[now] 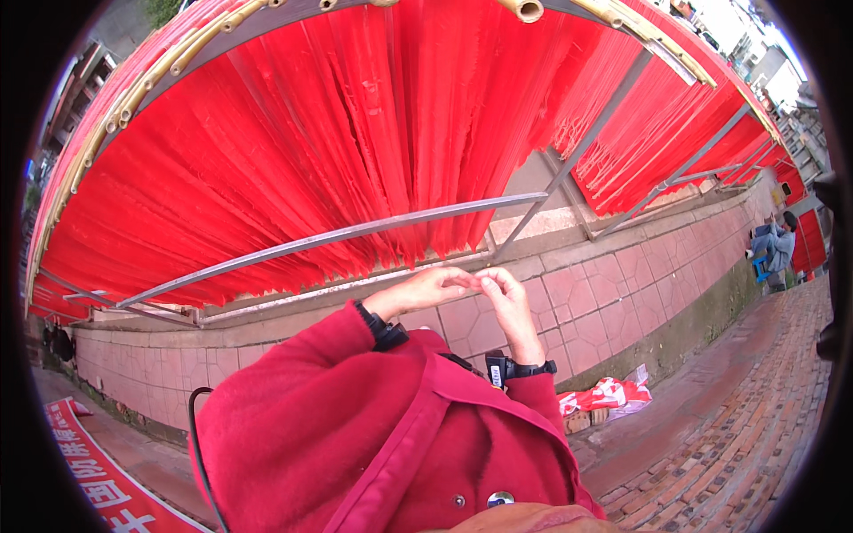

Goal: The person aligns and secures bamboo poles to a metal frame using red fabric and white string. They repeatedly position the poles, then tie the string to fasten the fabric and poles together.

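Observation:
My left hand [429, 290] and my right hand [509, 308] meet at the fingertips in front of my chest. Thumb and fingers of both are bent into pinches. Whatever lies between the fingertips, if anything, is too small to make out. Beyond my hands hangs a dense curtain of long red strands [355, 133], with ragged lower ends. A bamboo pole [142, 86] runs along the curtain's top edge. The grey metal rail [329, 236] of the rack crosses in front of the strands, a little past my fingers. Both of my wrists wear black straps with small devices.
A slanting metal post [586, 142] stands right of my hands, with thinner red strands [657, 124] behind it. Pink paving [613, 280] borders a brick lane [711, 444]. Red-and-white cloth [613, 393] lies at right; a person [775, 244] sits farther off. A red banner [107, 471] lies lower left.

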Available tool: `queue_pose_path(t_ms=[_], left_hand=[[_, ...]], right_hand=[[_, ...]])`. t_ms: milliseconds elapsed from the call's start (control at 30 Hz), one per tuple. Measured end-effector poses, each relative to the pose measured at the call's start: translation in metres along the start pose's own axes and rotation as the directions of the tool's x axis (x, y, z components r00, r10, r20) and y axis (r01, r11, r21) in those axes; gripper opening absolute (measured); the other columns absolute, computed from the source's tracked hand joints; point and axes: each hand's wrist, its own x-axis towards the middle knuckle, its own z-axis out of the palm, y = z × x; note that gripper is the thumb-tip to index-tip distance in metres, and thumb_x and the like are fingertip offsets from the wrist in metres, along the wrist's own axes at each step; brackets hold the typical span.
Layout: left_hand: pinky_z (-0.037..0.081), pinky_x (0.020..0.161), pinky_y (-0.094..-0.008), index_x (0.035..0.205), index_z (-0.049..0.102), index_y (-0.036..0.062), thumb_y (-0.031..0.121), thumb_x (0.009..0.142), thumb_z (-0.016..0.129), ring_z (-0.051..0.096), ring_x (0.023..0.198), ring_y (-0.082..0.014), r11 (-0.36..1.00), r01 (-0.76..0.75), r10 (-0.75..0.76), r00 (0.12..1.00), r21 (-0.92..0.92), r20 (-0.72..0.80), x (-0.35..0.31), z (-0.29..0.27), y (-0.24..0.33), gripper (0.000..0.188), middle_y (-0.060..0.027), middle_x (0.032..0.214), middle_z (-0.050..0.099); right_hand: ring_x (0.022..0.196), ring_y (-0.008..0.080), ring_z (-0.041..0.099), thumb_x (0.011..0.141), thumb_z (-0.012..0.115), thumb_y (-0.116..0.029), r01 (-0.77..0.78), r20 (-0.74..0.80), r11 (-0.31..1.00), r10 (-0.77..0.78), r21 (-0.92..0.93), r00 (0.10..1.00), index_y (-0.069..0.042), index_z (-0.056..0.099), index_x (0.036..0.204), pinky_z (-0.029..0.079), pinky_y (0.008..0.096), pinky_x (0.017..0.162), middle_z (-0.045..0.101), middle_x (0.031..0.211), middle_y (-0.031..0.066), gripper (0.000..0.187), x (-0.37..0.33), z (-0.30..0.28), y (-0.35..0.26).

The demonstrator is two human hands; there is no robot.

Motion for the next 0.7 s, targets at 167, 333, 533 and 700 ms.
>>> queue_pose_path(t_ms=[167,333,533,700], left_hand=[[0.044,0.106,-0.0359,0.135,0.056,-0.0005,0.019,0.102,0.059,0.058,0.122,-0.0190,0.998,0.038,-0.042,0.997,-0.051,-0.071,0.074,0.004,-0.006,0.039,-0.0122,0.128,0.065],[0.046,0.103,-0.0351,0.134,0.056,-0.0007,0.021,0.101,0.060,0.060,0.118,-0.0177,0.994,0.013,-0.007,0.999,0.112,-0.048,0.163,0.006,0.006,0.039,-0.0122,0.125,0.066],[0.048,0.103,-0.0361,0.133,0.057,-0.0015,0.016,0.098,0.060,0.062,0.120,-0.0222,1.000,0.005,-0.007,0.997,-0.028,-0.074,0.262,0.017,0.007,0.039,-0.0146,0.126,0.067],[0.046,0.106,-0.0361,0.136,0.055,-0.0007,0.014,0.099,0.061,0.059,0.122,-0.0214,0.995,0.061,-0.071,0.990,-0.082,-0.123,0.343,0.041,-0.004,0.040,-0.0141,0.131,0.063]], right_hand=[[0.099,0.0139,0.065,0.102,0.059,-0.018,0.027,0.071,1.000,-0.027,-0.003,0.997,0.000,0.064,0.110,0.051,0.0300,0.091,0.069,0.103,0.0072,0.020,0.038,-0.061,0.004],[0.097,0.0139,0.065,0.101,0.059,-0.016,0.045,0.099,0.998,-0.041,-0.045,0.994,0.000,0.064,0.110,0.051,0.0296,0.090,0.069,0.102,0.0075,0.019,0.077,-0.133,-0.011],[0.099,0.0179,0.066,0.101,0.059,-0.020,0.008,0.018,1.000,-0.008,-0.006,1.000,0.001,0.063,0.112,0.052,0.0319,0.092,0.069,0.104,0.0103,0.024,0.111,-0.230,-0.026],[0.099,0.0176,0.066,0.101,0.059,-0.019,0.032,0.065,0.999,-0.032,0.013,0.997,0.001,0.063,0.112,0.052,0.0320,0.093,0.069,0.105,0.0102,0.023,0.140,-0.324,-0.027]])
